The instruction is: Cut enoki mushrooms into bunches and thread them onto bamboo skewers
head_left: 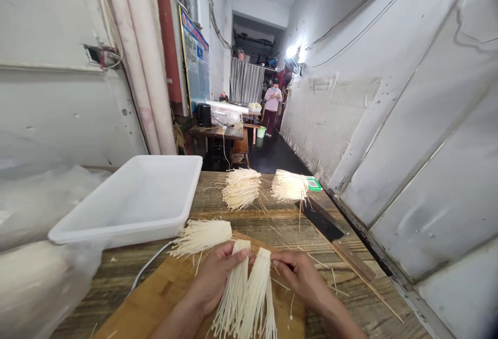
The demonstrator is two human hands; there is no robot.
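My left hand [215,277] is closed around a flat bunch of enoki mushrooms [237,277], thumb on top near its cut base. Beside it, a second enoki bunch [257,290] hangs fanned toward me, and my right hand [298,272] pinches at the right edge of its base. Whether a thin stick lies between those right fingers is hidden. Under both hands is a wooden cutting board [155,302]. Another enoki bunch [206,235] lies at the board's far edge, left of the hands.
A white plastic tray [124,230] stands at left, beside clear plastic bags [35,277]. Farther back lie two enoki piles [241,188] [288,185] with thin sticks under them. A cleaver [324,222] and long skewers [373,290] lie at right. A person [273,101] stands in the background.
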